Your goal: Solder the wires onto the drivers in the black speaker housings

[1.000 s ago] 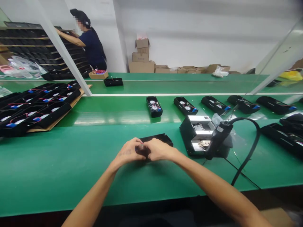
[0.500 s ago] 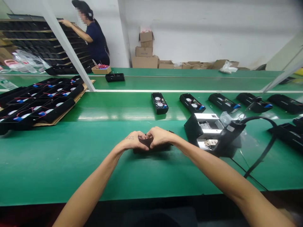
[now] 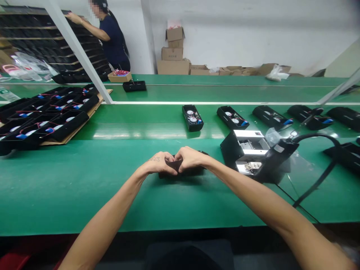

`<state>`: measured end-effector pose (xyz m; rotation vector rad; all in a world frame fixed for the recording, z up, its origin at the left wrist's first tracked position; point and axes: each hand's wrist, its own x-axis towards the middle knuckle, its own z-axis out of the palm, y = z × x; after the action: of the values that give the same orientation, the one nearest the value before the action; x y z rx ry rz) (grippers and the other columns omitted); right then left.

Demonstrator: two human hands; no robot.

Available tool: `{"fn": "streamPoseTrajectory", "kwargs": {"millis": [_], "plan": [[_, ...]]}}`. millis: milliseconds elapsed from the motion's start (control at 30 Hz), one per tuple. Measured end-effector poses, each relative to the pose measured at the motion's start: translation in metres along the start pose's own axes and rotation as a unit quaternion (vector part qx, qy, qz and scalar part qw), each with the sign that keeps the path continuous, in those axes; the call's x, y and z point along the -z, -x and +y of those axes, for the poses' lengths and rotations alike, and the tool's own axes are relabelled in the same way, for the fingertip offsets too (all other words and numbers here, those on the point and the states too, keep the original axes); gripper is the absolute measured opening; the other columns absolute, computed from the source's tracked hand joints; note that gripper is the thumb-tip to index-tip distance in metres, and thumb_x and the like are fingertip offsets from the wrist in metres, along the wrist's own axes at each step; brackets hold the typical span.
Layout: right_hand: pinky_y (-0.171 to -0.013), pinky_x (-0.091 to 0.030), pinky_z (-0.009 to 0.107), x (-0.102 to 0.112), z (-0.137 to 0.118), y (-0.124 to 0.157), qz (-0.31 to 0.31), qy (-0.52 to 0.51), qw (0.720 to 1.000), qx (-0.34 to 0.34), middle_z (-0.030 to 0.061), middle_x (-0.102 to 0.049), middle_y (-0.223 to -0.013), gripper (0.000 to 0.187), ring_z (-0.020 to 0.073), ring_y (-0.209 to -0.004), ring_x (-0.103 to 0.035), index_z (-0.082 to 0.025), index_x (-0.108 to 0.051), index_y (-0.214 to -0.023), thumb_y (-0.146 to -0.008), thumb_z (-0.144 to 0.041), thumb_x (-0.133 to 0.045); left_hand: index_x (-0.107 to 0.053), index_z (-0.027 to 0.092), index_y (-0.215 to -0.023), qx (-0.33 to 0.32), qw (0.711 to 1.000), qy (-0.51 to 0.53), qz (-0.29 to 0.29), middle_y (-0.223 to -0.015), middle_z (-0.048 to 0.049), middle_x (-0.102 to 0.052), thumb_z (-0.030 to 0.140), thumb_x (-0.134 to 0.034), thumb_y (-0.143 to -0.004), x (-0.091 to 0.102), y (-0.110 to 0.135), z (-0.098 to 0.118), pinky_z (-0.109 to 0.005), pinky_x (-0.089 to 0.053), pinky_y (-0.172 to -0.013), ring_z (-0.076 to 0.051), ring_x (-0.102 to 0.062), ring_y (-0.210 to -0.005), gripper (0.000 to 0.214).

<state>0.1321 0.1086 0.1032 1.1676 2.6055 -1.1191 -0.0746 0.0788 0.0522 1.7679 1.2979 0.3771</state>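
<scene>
Left hand [image 3: 157,163] and right hand [image 3: 191,158] meet on a black case [image 3: 198,171] — fingers curled closed over it — on the green desk [image 3: 56,187].

Black case [image 3: 188,171] lying flat, partly hidden

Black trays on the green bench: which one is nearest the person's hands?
The black tray under the left hand and right hand; the other black trays lie farther away, untouched.
</scene>
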Motion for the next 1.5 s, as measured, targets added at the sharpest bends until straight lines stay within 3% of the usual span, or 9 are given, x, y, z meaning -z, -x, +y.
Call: {"fn": "streamPoseTrajectory", "kwargs": {"millis": [300, 533, 800, 1067, 1200, 1300, 1367, 1433, 1500], "plan": [[-0.056, -0.032, 0.025, -0.002, -0.001, 0.0, 0.015, -0.007, 1.0, -0.003, -0.0049, -0.055, -0.062, 0.024, 0.0127, -0.064, -0.051, -0.017, -0.083, -0.084, -0.062, -0.024, -0.084, -0.071, 0.021, -0.063, 0.0, 1.0, -0.001, 0.001, -0.099, -0.0006, -0.072, 0.046, -0.091, -0.054, 0.0, 0.001, 0.002, -0.03, -0.047, -0.077, -0.021, -0.065, -0.092, 0.033], [-0.055, -0.029, 0.026, 0.001, -0.002, -0.01, -0.018, -0.013, 1.0, -0.016, -0.0068, -0.045, -0.055, 0.015, 0.012, -0.06, -0.042, -0.017, -0.078, -0.076, -0.062, -0.021, -0.079, -0.072, 0.022, -0.06, -0.005, 1.0, 0.006, -0.006, -0.096, 0.0003, -0.071, 0.044, -0.09, -0.055, 0.003, 0.001, 0.004, -0.029, -0.048, -0.076, -0.02, -0.066, -0.091, 0.03], [-0.054, -0.03, 0.025, 0.003, -0.001, 0.0, -0.012, 0.028, 0.999, 0.033, -0.0047, -0.056, -0.061, 0.02, 0.0123, -0.062, -0.05, -0.018, -0.074, -0.076, -0.065, -0.031, -0.083, -0.068, 0.02, -0.058, 0.001, 1.0, 0.001, 0.004, -0.1, -0.001, -0.072, 0.044, -0.09, -0.053, 0.0, 0.0, 0.003, -0.031, -0.048, -0.076, -0.02, -0.065, -0.089, 0.033], [-0.052, -0.024, 0.027, -0.004, -0.003, -0.012, -0.01, -0.002, 0.999, -0.05, -0.0077, -0.041, -0.053, 0.023, 0.0106, -0.056, -0.037, -0.018, -0.068, -0.063, -0.058, -0.029, -0.088, -0.069, 0.02, -0.059, -0.005, 1.0, -0.001, -0.001, -0.104, -0.0006, -0.072, 0.049, -0.09, -0.054, -0.001, -0.002, -0.002, -0.029, -0.049, -0.071, -0.02, -0.067, -0.091, 0.036], [-0.054, -0.027, 0.026, -0.004, -0.008, -0.01, -0.01, -0.003, 0.999, -0.052, -0.0068, -0.048, -0.055, 0.022, 0.0116, -0.059, -0.044, -0.017, -0.071, -0.068, -0.059, -0.028, -0.088, -0.066, 0.02, -0.059, 0.0, 1.0, -0.013, 0.014, -0.107, -0.001, -0.073, 0.043, -0.092, -0.053, -0.002, 0.0, -0.001, -0.029, -0.051, -0.074, -0.021, -0.068, -0.093, 0.035], [-0.058, -0.031, 0.028, -0.025, -0.008, 0.009, 0.036, 0.056, 0.998, -0.018, -0.0028, -0.058, -0.061, 0.021, 0.0143, -0.063, -0.052, -0.017, -0.075, -0.075, -0.065, -0.031, -0.086, -0.07, 0.021, -0.067, -0.018, 0.997, -0.049, 0.052, -0.114, -0.0017, -0.074, 0.04, -0.094, -0.056, -0.018, 0.015, -0.001, -0.033, -0.055, -0.085, -0.022, -0.07, -0.097, 0.032], [-0.066, -0.035, 0.031, -0.053, -0.002, 0.025, 0.093, 0.12, 0.988, 0.012, 0.0031, -0.068, -0.072, 0.015, 0.0178, -0.069, -0.058, -0.017, -0.077, -0.084, -0.074, -0.028, -0.079, -0.076, 0.024, -0.08, -0.07, 0.988, -0.104, 0.092, -0.121, -0.0023, -0.073, 0.035, -0.091, -0.066, -0.04, 0.032, -0.002, -0.045, -0.052, -0.105, -0.025, -0.071, -0.106, 0.023], [-0.075, -0.037, 0.035, -0.086, 0.008, 0.041, 0.147, 0.175, 0.973, 0.029, 0.0096, -0.074, -0.085, 0.018, 0.0219, -0.077, -0.061, -0.016, -0.077, -0.095, -0.079, -0.018, -0.068, -0.078, 0.029, -0.098, -0.135, 0.965, -0.17, 0.146, -0.129, -0.0032, -0.072, 0.024, -0.083, -0.078, -0.067, 0.05, -0.005, -0.065, -0.034, -0.122, -0.028, -0.07, -0.117, 0.021], [-0.079, -0.036, 0.039, -0.118, 0.019, 0.052, 0.186, 0.202, 0.961, 0.045, 0.0127, -0.074, -0.086, 0.021, 0.0244, -0.082, -0.062, -0.014, -0.075, -0.096, -0.08, -0.01, -0.061, -0.076, 0.031, -0.11, -0.183, 0.938, -0.218, 0.197, -0.132, -0.0052, -0.073, 0.012, -0.075, -0.083, -0.092, 0.065, -0.007, -0.076, -0.018, -0.126, -0.03, -0.068, -0.125, 0.034]]}}
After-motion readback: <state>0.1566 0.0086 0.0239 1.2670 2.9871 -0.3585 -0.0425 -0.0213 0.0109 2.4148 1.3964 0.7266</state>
